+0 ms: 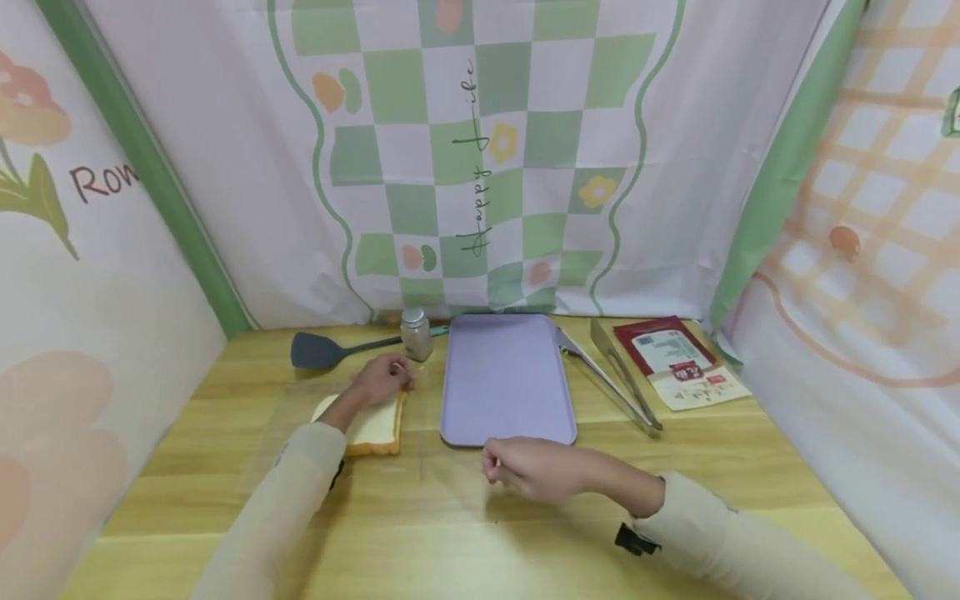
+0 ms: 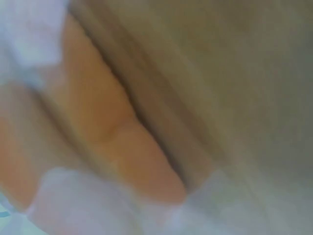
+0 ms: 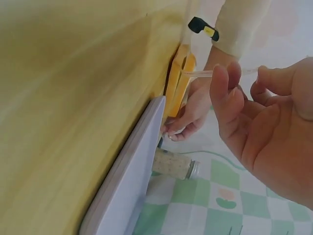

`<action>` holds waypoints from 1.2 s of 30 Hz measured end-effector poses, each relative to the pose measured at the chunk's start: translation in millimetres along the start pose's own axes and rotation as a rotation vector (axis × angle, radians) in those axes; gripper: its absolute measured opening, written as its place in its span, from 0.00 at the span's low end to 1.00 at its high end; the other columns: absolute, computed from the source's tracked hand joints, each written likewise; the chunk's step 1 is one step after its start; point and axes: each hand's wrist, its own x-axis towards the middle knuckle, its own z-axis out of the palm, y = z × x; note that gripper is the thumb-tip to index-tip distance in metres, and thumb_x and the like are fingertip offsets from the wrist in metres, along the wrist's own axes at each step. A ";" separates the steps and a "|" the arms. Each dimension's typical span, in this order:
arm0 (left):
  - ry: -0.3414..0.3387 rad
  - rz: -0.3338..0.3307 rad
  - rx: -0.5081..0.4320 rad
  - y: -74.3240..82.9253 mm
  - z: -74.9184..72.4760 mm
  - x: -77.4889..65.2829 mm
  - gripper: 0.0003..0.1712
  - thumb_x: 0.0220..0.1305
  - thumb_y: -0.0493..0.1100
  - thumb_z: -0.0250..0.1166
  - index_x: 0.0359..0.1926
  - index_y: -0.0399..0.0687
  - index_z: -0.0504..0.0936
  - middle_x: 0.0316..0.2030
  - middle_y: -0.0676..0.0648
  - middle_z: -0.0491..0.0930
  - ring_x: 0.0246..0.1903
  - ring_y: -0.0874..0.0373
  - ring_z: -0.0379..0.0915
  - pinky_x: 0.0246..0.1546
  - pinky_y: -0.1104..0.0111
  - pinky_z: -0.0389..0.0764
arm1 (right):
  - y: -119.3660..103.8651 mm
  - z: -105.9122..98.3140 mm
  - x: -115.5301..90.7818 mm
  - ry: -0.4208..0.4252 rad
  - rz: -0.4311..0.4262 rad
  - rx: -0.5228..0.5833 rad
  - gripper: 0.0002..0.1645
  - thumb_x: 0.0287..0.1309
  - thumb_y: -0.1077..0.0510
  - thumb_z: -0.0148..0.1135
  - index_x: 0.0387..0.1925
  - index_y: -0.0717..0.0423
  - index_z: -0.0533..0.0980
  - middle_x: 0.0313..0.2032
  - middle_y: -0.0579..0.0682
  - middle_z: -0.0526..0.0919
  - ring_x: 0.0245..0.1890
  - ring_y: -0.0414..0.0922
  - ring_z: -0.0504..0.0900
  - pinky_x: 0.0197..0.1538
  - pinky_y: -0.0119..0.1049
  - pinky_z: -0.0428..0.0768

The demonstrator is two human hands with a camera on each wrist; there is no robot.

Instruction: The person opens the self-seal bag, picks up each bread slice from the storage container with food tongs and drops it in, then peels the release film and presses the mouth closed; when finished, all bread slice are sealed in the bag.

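A thick bread slice [image 1: 378,429] with an orange crust lies at the left of the wooden table, on or under a clear plastic sheet [image 1: 273,433] that spreads around it. My left hand [image 1: 378,382] is over the slice's far right corner, fingertips pinching a thin clear edge of plastic. To the right, in front of the tray, my right hand [image 1: 532,468] has curled fingers. In the right wrist view its thumb and fingers pinch a strip of the clear plastic [image 3: 198,74], which stretches toward the bread. The left wrist view is badly blurred.
A lilac tray [image 1: 508,379] lies mid-table. Behind the bread are a dark spatula [image 1: 318,351] and a jar with a silver lid [image 1: 416,335]. Metal tongs [image 1: 611,375] and a red-and-cream food packet [image 1: 682,364] lie right of the tray. Fabric walls enclose the table.
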 end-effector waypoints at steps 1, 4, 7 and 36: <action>0.003 0.003 0.005 -0.6 0.0 0.3 0.06 0.70 0.39 0.57 0.40 0.43 0.80 0.30 0.51 0.85 0.35 0.57 0.81 0.54 0.52 0.73 | -1.1 0.2 -3.8 -0.010 -0.009 0.013 0.04 0.74 0.62 0.48 0.40 0.51 0.69 0.34 0.46 0.78 0.32 0.31 0.73 0.38 0.24 0.77; 0.014 0.004 0.025 -1.7 -0.3 0.3 0.06 0.70 0.40 0.57 0.41 0.44 0.80 0.31 0.52 0.85 0.36 0.56 0.80 0.61 0.44 0.63 | -3.1 1.7 -14.8 -0.033 -0.044 0.040 0.04 0.75 0.60 0.47 0.41 0.50 0.68 0.35 0.46 0.78 0.35 0.32 0.76 0.39 0.24 0.77; 0.025 0.009 0.046 -4.0 -0.1 0.0 0.06 0.70 0.41 0.58 0.41 0.45 0.80 0.31 0.53 0.86 0.37 0.55 0.80 0.63 0.36 0.54 | -5.1 4.1 -24.4 -0.030 -0.101 0.049 0.04 0.76 0.59 0.45 0.41 0.50 0.68 0.36 0.46 0.78 0.36 0.31 0.76 0.40 0.23 0.77; 0.055 0.026 0.081 -12.8 3.7 2.5 0.05 0.70 0.46 0.62 0.38 0.52 0.80 0.30 0.58 0.86 0.36 0.58 0.80 0.55 0.40 0.56 | 7.0 -24.0 -119.4 0.194 -0.207 0.222 0.11 0.69 0.72 0.50 0.37 0.52 0.68 0.29 0.44 0.71 0.30 0.30 0.68 0.29 0.24 0.74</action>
